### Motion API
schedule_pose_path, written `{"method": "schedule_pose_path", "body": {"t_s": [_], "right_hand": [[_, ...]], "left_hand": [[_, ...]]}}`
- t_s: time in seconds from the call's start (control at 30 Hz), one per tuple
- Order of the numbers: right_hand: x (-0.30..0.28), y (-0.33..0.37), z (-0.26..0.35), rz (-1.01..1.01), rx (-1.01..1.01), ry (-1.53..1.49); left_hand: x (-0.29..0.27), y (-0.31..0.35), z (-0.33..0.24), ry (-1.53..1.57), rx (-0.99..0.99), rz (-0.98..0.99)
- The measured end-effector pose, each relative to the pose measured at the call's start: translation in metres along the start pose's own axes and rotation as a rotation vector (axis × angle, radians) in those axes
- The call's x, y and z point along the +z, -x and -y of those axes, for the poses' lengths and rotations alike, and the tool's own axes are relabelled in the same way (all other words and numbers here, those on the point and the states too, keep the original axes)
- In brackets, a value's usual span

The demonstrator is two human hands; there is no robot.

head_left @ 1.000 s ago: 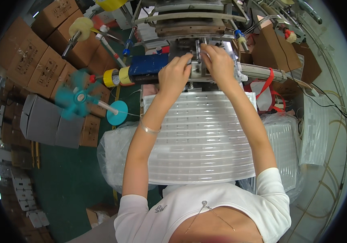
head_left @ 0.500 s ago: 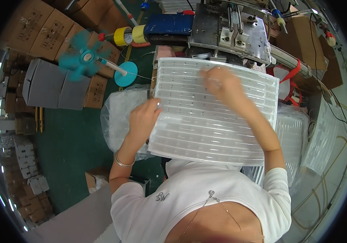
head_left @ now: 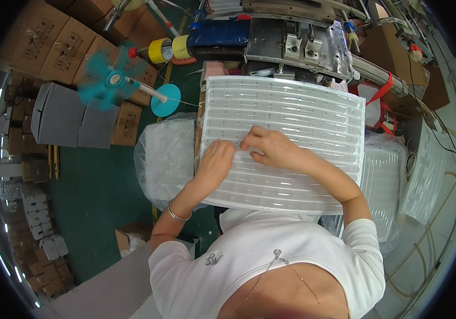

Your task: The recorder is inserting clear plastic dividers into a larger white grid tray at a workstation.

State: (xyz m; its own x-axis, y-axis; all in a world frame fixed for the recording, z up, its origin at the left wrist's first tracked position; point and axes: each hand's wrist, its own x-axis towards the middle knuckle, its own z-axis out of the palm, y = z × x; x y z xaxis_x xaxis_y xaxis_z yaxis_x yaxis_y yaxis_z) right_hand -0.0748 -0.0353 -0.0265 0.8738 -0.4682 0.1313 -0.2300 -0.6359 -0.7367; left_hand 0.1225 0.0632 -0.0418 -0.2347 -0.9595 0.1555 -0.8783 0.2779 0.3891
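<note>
A wide translucent plastic tray (head_left: pixel 313 183) with long ribbed rows lies in front of me. Small pieces, too tiny to name, show in several of its far rows. Over the left part of the tray is my left hand (head_left: pixel 216 164), its fingers bent and drawn together. My right hand (head_left: pixel 271 148) is just to the right of it, thumb and fingers curled in a pinch above the rows. The fingertips of both hands are close together. Whatever either hand holds is hidden or too small to make out.
Beyond the tray stands a metal machine (head_left: pixel 270 50) with a blue part (head_left: pixel 218 33). A teal fan (head_left: pixel 113 80) is at the left, before stacked cartons (head_left: pixel 71 45). Bagged plastic trays (head_left: pixel 382 181) lie at the right, and a plastic-wrapped bundle (head_left: pixel 167 154) at the left.
My right hand has come nearer and to the left from the far rows. My left hand has moved right, from the tray's left edge onto its rows.
</note>
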Motion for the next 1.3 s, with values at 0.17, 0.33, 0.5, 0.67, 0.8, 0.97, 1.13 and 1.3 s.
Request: {"method": "schedule_pose_path", "body": {"t_s": [0.17,0.33,0.5,0.67,0.8,0.97,1.13,1.3], "right_hand": [[-0.026,0.009,-0.007,-0.136,0.150,-0.081],[-0.057,0.027,-0.020,-0.259,0.291,-0.196],[-0.089,0.033,-0.030,-0.592,0.335,-0.258],[-0.122,0.037,-0.028,-0.737,0.233,-0.238],[-0.131,0.043,-0.031,-0.874,0.264,-0.132],[-0.142,0.023,-0.038,-1.048,0.148,0.069],[-0.154,-0.016,-0.051,-1.096,0.084,0.373],[-0.159,-0.059,-0.070,-1.028,0.102,0.706]], "left_hand": [[0.007,0.002,0.021,-0.080,0.273,0.020],[-0.014,0.003,0.010,-0.018,0.118,0.127],[-0.033,-0.034,0.012,0.046,0.061,0.021],[-0.039,-0.107,0.001,0.163,0.044,-0.251],[-0.027,-0.180,-0.029,0.079,0.172,-0.516],[-0.020,-0.261,-0.039,-0.313,0.205,-0.783],[-0.020,-0.263,-0.049,-0.264,0.316,-0.633],[-0.027,-0.193,-0.046,0.105,0.197,-0.569]]}}
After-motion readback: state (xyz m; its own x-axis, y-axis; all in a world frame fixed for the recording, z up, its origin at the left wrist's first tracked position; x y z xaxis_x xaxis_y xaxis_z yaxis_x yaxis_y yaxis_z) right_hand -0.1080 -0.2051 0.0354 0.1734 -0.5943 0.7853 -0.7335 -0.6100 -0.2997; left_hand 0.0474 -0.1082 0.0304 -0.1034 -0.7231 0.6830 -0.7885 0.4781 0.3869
